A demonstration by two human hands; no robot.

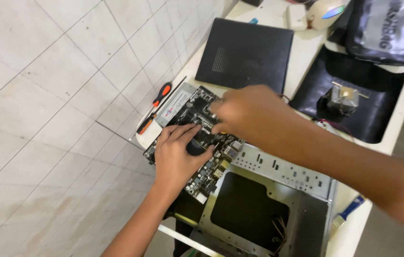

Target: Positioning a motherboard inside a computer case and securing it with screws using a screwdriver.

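The motherboard (197, 143) lay on the table (306, 52), just beside the open metal case (278, 190). The left hand (178, 152) pressed flat on it, fingers spread; the right hand (244, 112) pinched something unclear at its far edge. Judged step: working a board component, calling for steady holding.

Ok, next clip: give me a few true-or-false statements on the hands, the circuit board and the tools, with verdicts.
1. The left hand rests flat on the circuit board. True.
2. The right hand holds the screwdriver. False: the orange-handled screwdriver lies untouched at the table edge.
3. The metal computer case lies open beside the board. True.
4. The black panel covers the board. False: it lies apart, further up the table.
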